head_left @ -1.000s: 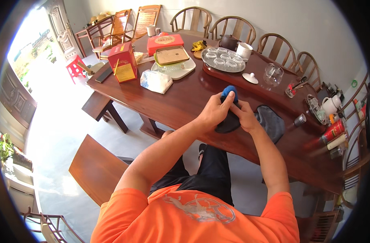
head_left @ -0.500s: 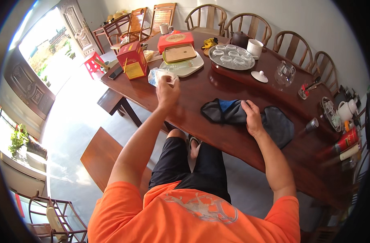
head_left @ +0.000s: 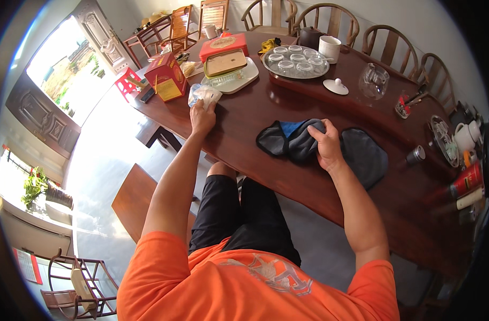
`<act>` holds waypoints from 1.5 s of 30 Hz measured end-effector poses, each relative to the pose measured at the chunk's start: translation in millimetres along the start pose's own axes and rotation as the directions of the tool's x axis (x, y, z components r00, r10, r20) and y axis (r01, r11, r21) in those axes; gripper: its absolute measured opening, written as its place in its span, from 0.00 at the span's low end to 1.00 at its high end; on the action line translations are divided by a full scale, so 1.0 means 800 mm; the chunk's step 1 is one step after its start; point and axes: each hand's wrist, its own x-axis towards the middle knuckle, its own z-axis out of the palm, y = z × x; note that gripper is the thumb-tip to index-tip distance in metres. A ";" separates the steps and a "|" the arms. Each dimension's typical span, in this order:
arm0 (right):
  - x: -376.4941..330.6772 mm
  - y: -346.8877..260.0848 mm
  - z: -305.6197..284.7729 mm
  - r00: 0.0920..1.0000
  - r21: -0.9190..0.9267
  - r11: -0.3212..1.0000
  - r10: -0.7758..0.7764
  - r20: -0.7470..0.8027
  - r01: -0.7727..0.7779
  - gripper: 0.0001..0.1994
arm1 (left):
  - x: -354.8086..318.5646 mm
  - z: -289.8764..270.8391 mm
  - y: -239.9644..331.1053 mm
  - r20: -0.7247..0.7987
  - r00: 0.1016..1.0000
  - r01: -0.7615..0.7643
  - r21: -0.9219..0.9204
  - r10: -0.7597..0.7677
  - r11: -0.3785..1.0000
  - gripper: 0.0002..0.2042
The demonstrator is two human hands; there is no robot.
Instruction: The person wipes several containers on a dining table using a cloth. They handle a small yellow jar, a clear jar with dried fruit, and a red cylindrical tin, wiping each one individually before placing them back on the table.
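Note:
My left hand (head_left: 203, 119) is closed around the lower end of a crumpled white and blue plastic packet (head_left: 206, 94), near the left edge of the dark wooden table (head_left: 239, 142). What the packet contains cannot be made out. My right hand (head_left: 328, 145) grips a dark grey cloth (head_left: 299, 143) with black edging and a blue patch, thumb on top and fingers hidden in the folds. The cloth bunches up to the left of this hand, while a flat grey part lies on the table to its right.
Beyond the packet are a red and yellow box (head_left: 168, 77), a white tray (head_left: 244, 80) with containers, and a red tin (head_left: 223, 45). A round metal tray (head_left: 295, 61) holds several glasses. A white lid (head_left: 336, 86), glass pot (head_left: 374, 81) and small metal canister (head_left: 415, 155) stand right.
My left hand has shifted slightly left with the packet, which shows more fully. My right hand has gathered the cloth into a tighter bunch. The whole view has moved a little.

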 end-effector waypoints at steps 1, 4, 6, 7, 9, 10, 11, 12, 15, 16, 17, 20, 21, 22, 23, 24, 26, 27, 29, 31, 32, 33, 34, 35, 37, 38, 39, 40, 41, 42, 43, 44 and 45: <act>0.001 0.001 -0.001 1.000 0.004 1.000 -0.004 -0.018 0.004 0.07 | -0.006 0.001 0.001 -0.114 0.992 -0.057 -0.042 0.052 0.997 0.26; 0.001 0.002 -0.001 0.999 0.045 0.999 0.012 -0.048 -0.010 0.09 | -0.020 -0.042 0.038 0.025 0.997 0.070 -0.129 -0.067 0.989 0.23; 0.000 0.000 0.001 0.998 0.072 0.997 0.018 -0.067 -0.013 0.09 | -0.022 -0.059 0.051 0.014 0.997 0.079 -0.203 -0.078 0.976 0.22; 0.001 0.000 0.000 0.996 0.075 0.997 0.018 -0.083 -0.012 0.09 | -0.022 -0.067 0.058 0.038 0.995 0.094 -0.229 -0.087 0.969 0.22; -0.005 -0.007 0.009 0.995 0.095 0.995 0.028 -0.091 -0.019 0.13 | -0.018 -0.078 0.055 0.020 0.997 0.072 -0.242 -0.070 0.968 0.23; -0.007 -0.008 0.015 0.994 0.088 0.996 0.019 -0.108 -0.010 0.13 | -0.016 -0.086 0.052 0.014 0.999 0.053 -0.223 -0.052 0.973 0.23; -0.009 -0.011 0.018 0.991 0.079 0.997 0.006 -0.133 0.005 0.13 | -0.012 -0.096 0.059 0.013 1.000 0.030 -0.210 -0.028 0.977 0.23; -0.010 -0.012 0.020 0.987 0.070 0.997 -0.008 -0.158 0.019 0.13 | -0.009 -0.103 0.061 0.012 1.000 0.005 -0.198 -0.003 0.980 0.24; -0.007 -0.016 0.007 0.995 0.059 0.994 0.089 -0.037 -0.087 0.13 | 0.010 -0.123 0.074 0.004 1.000 -0.006 -0.202 0.007 0.979 0.24; -0.008 -0.017 0.007 0.994 0.081 0.994 0.084 -0.069 -0.078 0.12 | 0.015 -0.128 0.083 0.001 1.000 -0.019 -0.203 0.020 0.979 0.24; -0.012 -0.021 0.013 0.992 0.098 0.993 0.081 -0.093 -0.072 0.11 | 0.016 -0.136 0.094 0.008 0.999 -0.040 -0.194 0.043 0.980 0.22; -0.016 -0.021 0.016 0.990 0.102 0.993 0.078 -0.115 -0.067 0.11 | 0.034 -0.139 0.106 0.007 0.976 -0.215 -0.145 0.218 0.966 0.20; -0.014 -0.023 0.013 0.990 0.092 0.994 0.074 -0.116 -0.064 0.11 | 0.032 -0.139 0.127 -0.001 0.967 -0.248 -0.227 0.254 0.942 0.18; -0.014 -0.027 0.011 0.989 0.082 0.994 0.078 -0.123 -0.068 0.11 | 0.037 -0.129 0.136 -0.007 0.951 -0.304 -0.210 0.309 0.929 0.18; -0.016 -0.026 0.010 0.988 0.083 0.994 0.088 -0.128 -0.077 0.11 | 0.045 -0.123 0.142 -0.009 0.931 -0.359 -0.183 0.364 0.915 0.19; -0.018 -0.026 0.010 0.986 0.084 0.993 0.097 -0.133 -0.086 0.11 | 0.055 -0.116 0.147 -0.009 0.908 -0.415 -0.156 0.418 0.896 0.19; -0.015 -0.024 0.007 0.988 0.054 0.995 0.087 -0.127 -0.081 0.12 | 0.081 -0.097 0.152 0.018 0.876 -0.477 -0.121 0.482 0.871 0.20; -0.017 -0.021 0.008 0.989 0.040 0.995 0.090 -0.113 -0.086 0.12 | 0.096 -0.090 0.151 0.067 0.864 -0.492 -0.101 0.500 0.864 0.20; -0.016 -0.017 0.009 0.993 0.002 0.997 0.081 -0.091 -0.081 0.12 | 0.118 -0.072 0.153 0.128 0.854 -0.500 -0.073 0.505 0.863 0.21; -0.023 -0.016 0.011 0.991 -0.032 0.998 0.057 -0.122 -0.062 0.12 | 0.136 -0.051 0.161 0.151 0.863 -0.480 -0.052 0.482 0.876 0.23; -0.025 -0.017 0.015 0.990 -0.050 0.997 0.045 -0.133 -0.052 0.12 | 0.143 -0.044 0.165 0.161 0.869 -0.469 -0.039 0.468 0.883 0.23; -0.028 -0.020 0.020 0.989 -0.052 0.997 0.053 -0.137 -0.061 0.11 | 0.143 -0.041 0.173 0.152 0.875 -0.451 -0.088 0.459 0.888 0.23; -0.031 -0.020 0.024 0.991 -0.079 0.996 0.040 -0.131 -0.051 0.11 | 0.151 -0.032 0.173 0.169 0.868 -0.460 -0.084 0.468 0.884 0.23; -0.034 -0.020 0.025 0.992 -0.110 0.993 0.027 -0.126 -0.041 0.10 | 0.159 -0.022 0.178 0.186 0.860 -0.468 -0.086 0.475 0.880 0.23; -0.036 -0.020 0.027 0.993 -0.152 0.988 0.020 -0.113 -0.038 0.10 | 0.177 -0.005 0.185 0.254 0.840 -0.468 -0.109 0.479 0.877 0.23; -0.036 -0.019 0.027 0.994 -0.192 0.981 0.012 -0.109 -0.033 0.10 | 0.184 0.004 0.185 0.263 0.836 -0.469 -0.111 0.481 0.876 0.23; -0.037 -0.018 0.027 0.995 -0.231 0.973 0.005 -0.104 -0.029 0.11 | 0.191 0.014 0.186 0.272 0.832 -0.471 -0.113 0.483 0.875 0.23; -0.039 -0.018 0.027 0.995 -0.270 0.963 -0.002 -0.098 -0.025 0.11 | 0.198 0.025 0.187 0.281 0.829 -0.472 -0.115 0.484 0.874 0.23; -0.040 -0.018 0.030 0.995 -0.272 0.962 0.004 -0.097 -0.031 0.11 | 0.206 0.032 0.186 0.274 0.816 -0.489 -0.142 0.509 0.861 0.25; -0.042 -0.019 0.028 0.995 -0.262 0.964 0.022 -0.099 -0.047 0.11 | 0.213 0.042 0.187 0.266 0.812 -0.502 -0.133 0.519 0.854 0.25; -0.043 -0.022 0.023 0.994 -0.251 0.966 0.040 -0.101 -0.064 0.11 | 0.217 0.054 0.191 0.257 0.809 -0.515 -0.124 0.529 0.848 0.25; -0.043 -0.025 0.023 0.994 -0.234 0.969 0.055 -0.095 -0.076 0.11 | 0.225 0.059 0.196 0.245 0.805 -0.531 -0.105 0.540 0.841 0.25; -0.045 -0.033 0.027 0.989 -0.182 0.976 0.106 -0.099 -0.123 0.11 | 0.238 0.067 0.198 0.312 0.794 -0.491 -0.176 0.521 0.853 0.30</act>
